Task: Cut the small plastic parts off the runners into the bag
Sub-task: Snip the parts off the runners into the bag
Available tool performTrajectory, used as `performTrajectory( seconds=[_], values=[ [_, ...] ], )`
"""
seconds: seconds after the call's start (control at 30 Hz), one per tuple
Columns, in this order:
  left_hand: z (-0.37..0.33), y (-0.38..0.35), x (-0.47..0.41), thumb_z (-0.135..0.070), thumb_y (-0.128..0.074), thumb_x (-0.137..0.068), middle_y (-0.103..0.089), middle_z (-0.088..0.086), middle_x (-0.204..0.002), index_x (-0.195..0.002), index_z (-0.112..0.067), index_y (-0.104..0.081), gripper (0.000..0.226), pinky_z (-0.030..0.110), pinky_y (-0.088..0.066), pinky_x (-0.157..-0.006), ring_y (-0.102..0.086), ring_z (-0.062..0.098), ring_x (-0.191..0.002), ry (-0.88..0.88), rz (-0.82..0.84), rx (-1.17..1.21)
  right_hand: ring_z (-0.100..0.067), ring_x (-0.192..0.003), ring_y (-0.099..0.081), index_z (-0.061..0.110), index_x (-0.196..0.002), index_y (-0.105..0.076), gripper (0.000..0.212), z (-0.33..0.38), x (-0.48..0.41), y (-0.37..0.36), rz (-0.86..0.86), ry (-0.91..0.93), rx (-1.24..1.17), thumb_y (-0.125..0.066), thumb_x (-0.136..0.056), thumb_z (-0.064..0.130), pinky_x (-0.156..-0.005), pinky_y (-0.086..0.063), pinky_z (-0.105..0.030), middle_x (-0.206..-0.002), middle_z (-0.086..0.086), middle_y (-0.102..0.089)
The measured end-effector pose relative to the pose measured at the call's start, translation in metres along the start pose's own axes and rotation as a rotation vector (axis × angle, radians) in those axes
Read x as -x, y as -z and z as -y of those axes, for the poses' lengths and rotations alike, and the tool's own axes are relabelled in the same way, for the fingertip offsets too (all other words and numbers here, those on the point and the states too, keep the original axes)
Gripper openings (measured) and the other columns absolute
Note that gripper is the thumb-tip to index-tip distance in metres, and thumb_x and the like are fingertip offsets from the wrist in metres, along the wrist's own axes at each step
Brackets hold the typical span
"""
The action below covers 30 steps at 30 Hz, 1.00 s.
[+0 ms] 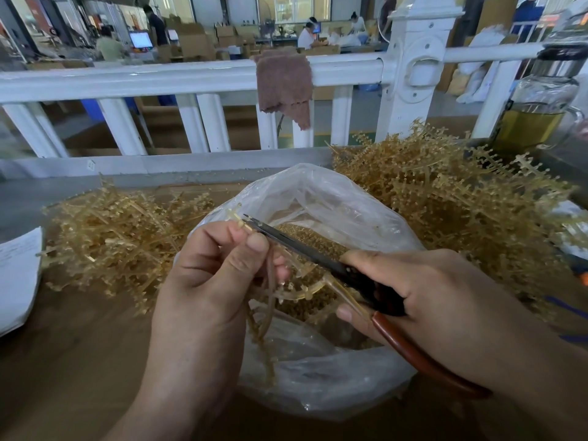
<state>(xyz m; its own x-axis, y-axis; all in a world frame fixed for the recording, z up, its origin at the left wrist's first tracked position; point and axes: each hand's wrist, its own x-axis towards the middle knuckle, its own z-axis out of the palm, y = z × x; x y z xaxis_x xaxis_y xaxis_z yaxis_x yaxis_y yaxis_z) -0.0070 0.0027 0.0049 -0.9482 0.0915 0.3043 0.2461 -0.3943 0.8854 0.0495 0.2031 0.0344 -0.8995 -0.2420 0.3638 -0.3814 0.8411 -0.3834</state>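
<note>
A clear plastic bag (318, 192) stands open in the middle of the table, with a layer of small tan cut parts (313, 241) inside. My left hand (210, 281) pinches a translucent tan runner (296, 289) over the bag's mouth, its branches hanging down past my fingers. My right hand (423, 294) grips black-bladed scissors (296, 246) with brown handles; the blade tips sit at the runner's top end beside my left thumb.
A pile of runners (111, 237) lies left of the bag and a taller pile (445, 198) right of it. White paper (17, 275) sits at the left edge. A glass bottle (537, 103) stands back right. A white railing (191, 78) with a hanging rag (284, 87) runs behind.
</note>
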Motion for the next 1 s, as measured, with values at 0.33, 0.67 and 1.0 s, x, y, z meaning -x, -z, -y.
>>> performTrajectory(
  seconds=[0.33,0.67,1.0],
  values=[
    [0.0,0.001,0.001,-0.037,-0.069,-0.083,-0.069,0.009,-0.075,-0.077,-0.028,-0.068,0.011,0.021,-0.055,-0.067,-0.067,0.019,-0.073,-0.036,0.024,-0.039,-0.002,-0.062,-0.062,0.027,-0.105,-0.07,0.041,0.005,0.0,-0.001,-0.004,-0.007,-0.036,-0.047,-0.087,0.056,-0.055,-0.05,-0.019,-0.07,0.013,-0.066],
    [0.001,0.0,0.001,-0.028,-0.062,-0.09,-0.068,0.008,-0.073,-0.072,-0.028,-0.068,0.019,0.02,-0.054,-0.067,-0.066,0.017,-0.072,-0.022,0.004,-0.026,0.0,-0.061,-0.062,0.027,-0.103,-0.071,0.033,0.009,0.001,-0.004,-0.024,-0.043,0.026,-0.054,-0.088,0.05,-0.06,-0.05,-0.017,-0.069,0.01,-0.068],
    [-0.003,-0.004,0.004,-0.028,-0.063,-0.086,-0.067,0.011,-0.07,-0.07,-0.027,-0.067,0.016,0.018,-0.053,-0.061,-0.066,0.016,-0.066,0.018,-0.012,0.024,-0.004,-0.062,-0.063,0.029,-0.106,-0.07,0.035,0.012,0.0,-0.001,0.047,-0.07,0.025,-0.049,-0.088,0.051,-0.056,-0.05,-0.021,-0.07,0.01,-0.068]
  ],
)
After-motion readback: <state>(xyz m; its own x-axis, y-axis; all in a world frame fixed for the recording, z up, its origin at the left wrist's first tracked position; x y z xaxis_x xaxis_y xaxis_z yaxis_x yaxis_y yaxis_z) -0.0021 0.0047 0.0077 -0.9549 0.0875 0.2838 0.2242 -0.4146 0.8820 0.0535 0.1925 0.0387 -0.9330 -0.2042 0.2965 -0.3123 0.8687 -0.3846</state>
